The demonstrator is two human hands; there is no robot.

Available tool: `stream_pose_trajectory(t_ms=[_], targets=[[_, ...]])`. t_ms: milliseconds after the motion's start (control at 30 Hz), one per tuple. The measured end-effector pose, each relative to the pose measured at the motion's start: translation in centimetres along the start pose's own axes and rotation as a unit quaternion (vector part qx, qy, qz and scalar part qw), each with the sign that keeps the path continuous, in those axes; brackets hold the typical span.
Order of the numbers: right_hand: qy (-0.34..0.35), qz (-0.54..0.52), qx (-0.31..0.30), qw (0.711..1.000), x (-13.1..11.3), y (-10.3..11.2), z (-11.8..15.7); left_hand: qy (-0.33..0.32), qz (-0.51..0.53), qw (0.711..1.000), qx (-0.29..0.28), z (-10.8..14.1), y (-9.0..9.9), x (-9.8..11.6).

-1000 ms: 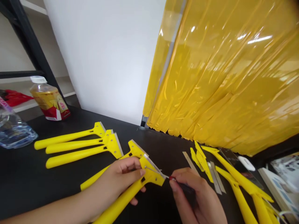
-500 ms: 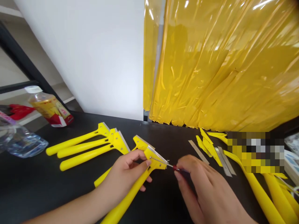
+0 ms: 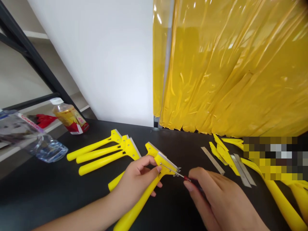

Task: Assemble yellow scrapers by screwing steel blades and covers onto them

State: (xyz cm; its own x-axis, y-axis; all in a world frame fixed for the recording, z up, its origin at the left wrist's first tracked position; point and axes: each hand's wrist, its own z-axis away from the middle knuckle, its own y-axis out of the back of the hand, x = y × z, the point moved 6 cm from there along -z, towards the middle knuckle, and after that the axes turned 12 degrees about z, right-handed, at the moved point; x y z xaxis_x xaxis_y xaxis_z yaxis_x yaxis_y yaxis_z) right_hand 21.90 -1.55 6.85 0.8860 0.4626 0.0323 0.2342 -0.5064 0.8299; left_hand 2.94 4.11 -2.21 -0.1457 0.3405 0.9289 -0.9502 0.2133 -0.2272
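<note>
My left hand (image 3: 143, 178) pinches the head of a yellow scraper (image 3: 141, 205), with a metal blade along its upper edge. The long handle slants down toward the bottom of the view. My right hand (image 3: 214, 192) is closed round a screwdriver (image 3: 184, 177) with a dark red handle. Its thin shaft crosses the scraper head, and the tip meets a screw near my left thumb. Several small screws (image 3: 178, 170) lie on the table just behind the head's right corner. Another yellow scraper (image 3: 151, 149) lies partly hidden behind my left hand.
Several yellow scrapers (image 3: 102, 164) lie at the left on the black table (image 3: 96, 199). A drink bottle (image 3: 71, 117) and a clear bottle (image 3: 45, 144) are farther left. Loose blades (image 3: 213, 160), yellow plates (image 3: 225, 155) and yellow handles (image 3: 276, 195) lie right. Yellow film (image 3: 216, 80) hangs behind.
The whole view has shifted, so things appear farther right. Both hands keep their hold, and the screwdriver tip stays on the same screw. The small screws behind the scraper show more clearly.
</note>
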Motion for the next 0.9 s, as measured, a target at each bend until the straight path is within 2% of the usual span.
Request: stream_pose_trajectory(t_ms=[233, 333, 500, 600, 733, 900], targets=[[-0.011, -0.006, -0.002, 1.000, 0.4, -1.2, 0.4, -0.013, 0.004, 1.000, 0.011, -0.3, 0.4, 0.1], [0.006, -0.018, -0.013, 1.000, 0.3, -1.6, 0.5, -0.017, 0.006, 1.000, 0.017, -0.2, 0.6, 0.0], [-0.005, -0.003, 0.004, 1.000, 0.3, -1.3, 0.5, -0.020, 0.004, 0.999, 0.025, 0.1, 0.4, 0.4], [0.021, -0.004, -0.014, 1.000, 0.0, -1.4, 0.5, -0.026, -0.018, 0.999, 0.024, 0.3, 0.2, 0.7], [0.006, 0.024, 0.011, 1.000, 0.4, -1.2, 0.2, -0.039, -0.034, 0.998, 0.022, 0.5, 0.2, 1.0], [0.033, 0.030, 0.009, 0.999, -0.1, -1.5, 0.4, -0.069, -0.056, 0.996, 0.024, 0.6, 0.3, 1.2]])
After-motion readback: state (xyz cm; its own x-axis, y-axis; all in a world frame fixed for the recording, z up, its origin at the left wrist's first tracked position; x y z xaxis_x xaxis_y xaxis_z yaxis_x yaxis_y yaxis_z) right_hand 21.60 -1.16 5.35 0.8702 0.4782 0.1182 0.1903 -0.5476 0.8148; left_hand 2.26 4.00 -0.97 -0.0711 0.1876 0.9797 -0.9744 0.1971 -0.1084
